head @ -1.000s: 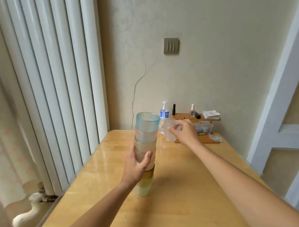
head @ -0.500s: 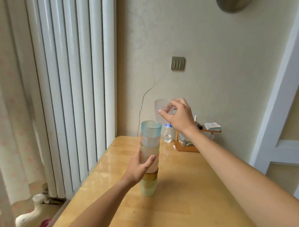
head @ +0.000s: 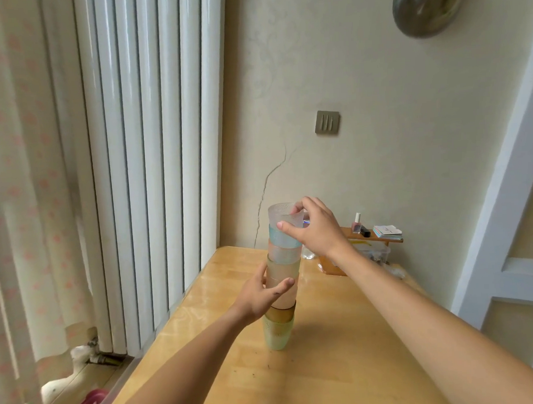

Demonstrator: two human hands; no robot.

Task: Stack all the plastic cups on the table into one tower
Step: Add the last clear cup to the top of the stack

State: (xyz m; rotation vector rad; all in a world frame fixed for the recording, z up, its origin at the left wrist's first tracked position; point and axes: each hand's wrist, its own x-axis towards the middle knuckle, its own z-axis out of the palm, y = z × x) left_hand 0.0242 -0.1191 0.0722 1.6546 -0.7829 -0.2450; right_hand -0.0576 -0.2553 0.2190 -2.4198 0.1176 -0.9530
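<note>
1. head view looks down a wooden table (head: 342, 366) set against a wall, with a tower of cups (head: 282, 280) standing upright near its middle.
2. the tower is nested open side up: a green cup (head: 277, 335) sits on the table at the bottom, a brown one above it, then pale pink and frosted ones, and a blue cup (head: 280, 238) near the top.
3. the right hand (head: 314, 230) is curled round the rim of a clear cup (head: 282, 214), thumb on the near side and fingers over the far side, gripping it as it sits in the mouth of the blue cup (how deep it has seated i cannot tell).
4. the left hand (head: 260, 295) is wrapped partway round the middle of the tower, thumb in front and fingers behind, bracing it rather than lifting it.
5. progress, as i judge it: the tower is nearly finished, with the clear cup the one now going on.
6. no other loose cup shows on the table; behind the right arm there is only a small wooden shelf (head: 373, 238) with bottles and cards, and part of that corner is hidden by the arm.
7. what seems left is to let go of the top cup and check the tower stands alone.
</note>
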